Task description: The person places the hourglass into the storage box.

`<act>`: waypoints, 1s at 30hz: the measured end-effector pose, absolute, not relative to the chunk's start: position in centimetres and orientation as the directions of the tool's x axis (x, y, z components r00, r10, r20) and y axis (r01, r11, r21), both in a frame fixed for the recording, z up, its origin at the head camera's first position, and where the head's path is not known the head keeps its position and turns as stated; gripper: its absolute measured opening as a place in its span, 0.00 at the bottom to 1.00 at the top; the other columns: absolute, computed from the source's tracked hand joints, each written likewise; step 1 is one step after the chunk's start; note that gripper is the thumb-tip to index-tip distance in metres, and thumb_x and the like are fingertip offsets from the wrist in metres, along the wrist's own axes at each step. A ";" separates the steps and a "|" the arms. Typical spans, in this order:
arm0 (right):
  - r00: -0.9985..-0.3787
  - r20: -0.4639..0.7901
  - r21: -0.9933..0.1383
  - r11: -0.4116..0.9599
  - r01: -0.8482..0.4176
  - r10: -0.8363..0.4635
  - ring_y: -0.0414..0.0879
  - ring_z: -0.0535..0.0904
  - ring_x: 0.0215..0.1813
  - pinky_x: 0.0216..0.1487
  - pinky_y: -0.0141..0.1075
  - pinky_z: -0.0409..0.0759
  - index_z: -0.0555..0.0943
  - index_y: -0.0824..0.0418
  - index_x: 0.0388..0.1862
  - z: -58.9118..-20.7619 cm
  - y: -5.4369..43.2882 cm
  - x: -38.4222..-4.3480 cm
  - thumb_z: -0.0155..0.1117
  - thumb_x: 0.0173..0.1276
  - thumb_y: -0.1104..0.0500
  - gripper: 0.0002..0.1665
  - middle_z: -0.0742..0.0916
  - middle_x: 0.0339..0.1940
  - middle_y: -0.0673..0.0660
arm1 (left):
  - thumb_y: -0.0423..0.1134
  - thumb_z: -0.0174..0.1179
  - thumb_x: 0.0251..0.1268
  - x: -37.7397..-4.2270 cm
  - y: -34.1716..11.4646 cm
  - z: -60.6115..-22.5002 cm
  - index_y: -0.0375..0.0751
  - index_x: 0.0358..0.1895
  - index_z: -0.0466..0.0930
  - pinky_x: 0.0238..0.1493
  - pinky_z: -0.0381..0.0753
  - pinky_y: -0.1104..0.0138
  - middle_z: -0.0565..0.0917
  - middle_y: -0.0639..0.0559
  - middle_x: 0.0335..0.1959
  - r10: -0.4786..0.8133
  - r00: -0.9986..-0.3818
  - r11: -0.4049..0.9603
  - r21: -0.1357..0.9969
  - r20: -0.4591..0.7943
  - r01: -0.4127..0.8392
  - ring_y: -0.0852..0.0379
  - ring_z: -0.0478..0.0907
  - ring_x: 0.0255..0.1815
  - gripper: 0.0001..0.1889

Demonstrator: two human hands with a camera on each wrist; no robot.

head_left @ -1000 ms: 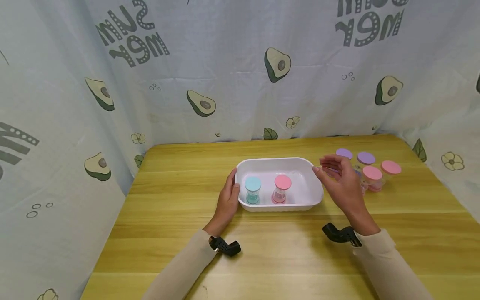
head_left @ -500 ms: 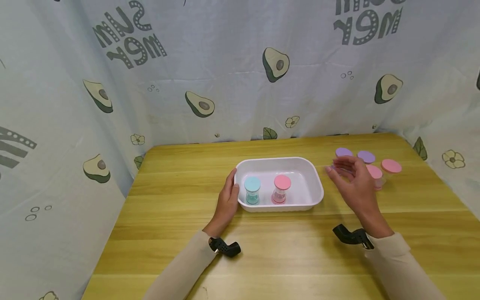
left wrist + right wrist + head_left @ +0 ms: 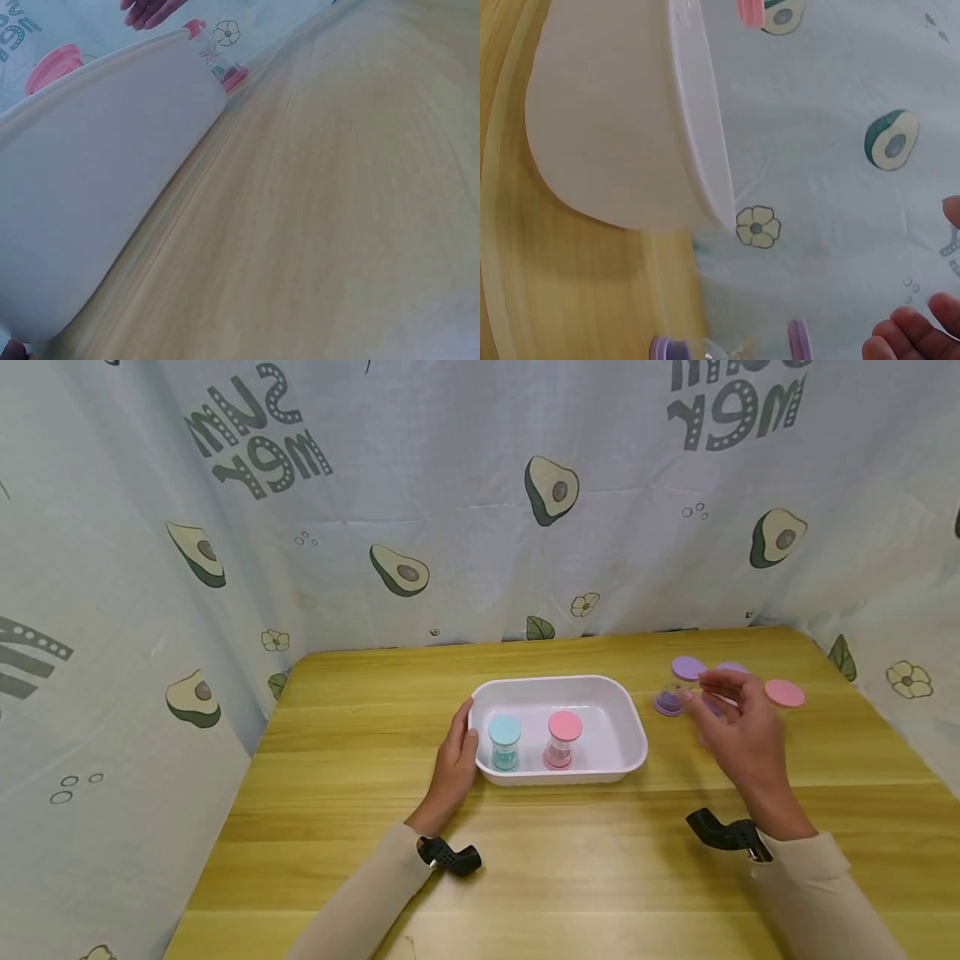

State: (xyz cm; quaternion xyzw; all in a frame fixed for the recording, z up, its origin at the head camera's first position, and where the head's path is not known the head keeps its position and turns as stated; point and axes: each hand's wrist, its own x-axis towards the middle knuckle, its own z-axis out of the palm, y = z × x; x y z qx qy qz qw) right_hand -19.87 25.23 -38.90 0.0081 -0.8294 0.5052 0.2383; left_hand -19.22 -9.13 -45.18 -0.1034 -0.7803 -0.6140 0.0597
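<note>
A white plastic tray [image 3: 607, 731] stands on the table with a teal-capped hourglass [image 3: 505, 731] and a pink-capped hourglass [image 3: 565, 727] upright in it. My left hand [image 3: 448, 768] rests along the tray's left end, fingers against the outer wall and thumb near the front corner. To the right of the tray, my right hand [image 3: 746, 735] hovers at a group of hourglasses, its fingers loosely bent and holding nothing. A purple hourglass [image 3: 687, 668] stands just left of that hand, and the pink cap of another hourglass [image 3: 784, 693] shows on its right. The hand partly hides others.
The wooden table [image 3: 360, 827] runs up to a pale curtain [image 3: 465, 502] printed with avocados, which hangs along the back and sides. Each wrist carries a black camera mount, one on the left wrist [image 3: 450, 855] and one on the right wrist [image 3: 727, 833].
My right hand has moved rightward from the tray's right end to over the hourglasses, uncovering the left purple one and covering the nearer pink one. The left hand and tray have stayed put.
</note>
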 end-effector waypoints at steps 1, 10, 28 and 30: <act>-0.888 0.396 -0.837 0.489 -0.244 0.234 0.33 0.77 0.52 0.52 0.19 0.74 0.71 0.68 0.59 -38.8 25.4 -19.8 0.68 0.62 0.63 0.28 0.79 0.48 0.48 | 0.33 0.37 0.78 -19.2 -9.1 -45.2 0.37 0.76 0.50 0.72 0.57 0.60 0.56 0.46 0.76 0.086 -0.972 0.225 0.946 0.219 0.233 0.54 0.54 0.75 0.26; -0.895 0.348 -0.847 0.503 -0.172 0.280 0.32 0.75 0.54 0.52 0.16 0.72 0.70 0.64 0.64 -38.8 26.9 -19.2 0.68 0.64 0.60 0.31 0.78 0.54 0.51 | 0.32 0.38 0.77 -19.1 -9.0 -45.2 0.36 0.76 0.50 0.71 0.57 0.59 0.56 0.44 0.76 0.092 -0.968 0.221 0.943 0.235 0.250 0.53 0.55 0.75 0.26; -0.882 0.336 -0.856 0.498 -0.140 0.330 0.32 0.75 0.57 0.54 0.17 0.71 0.71 0.64 0.67 -39.3 29.2 -18.8 0.67 0.64 0.62 0.32 0.79 0.58 0.52 | 0.33 0.37 0.78 -19.1 -9.2 -45.1 0.36 0.76 0.50 0.72 0.56 0.60 0.56 0.44 0.76 0.099 -0.967 0.218 0.943 0.234 0.251 0.53 0.54 0.75 0.26; -0.882 0.330 -0.860 0.493 -0.134 0.336 0.32 0.75 0.58 0.54 0.17 0.71 0.71 0.63 0.67 -39.3 29.3 -18.8 0.67 0.64 0.62 0.32 0.79 0.58 0.52 | 0.33 0.37 0.78 -19.2 -9.2 -45.1 0.37 0.76 0.50 0.72 0.56 0.60 0.56 0.45 0.76 0.100 -0.967 0.213 0.944 0.235 0.252 0.54 0.54 0.75 0.26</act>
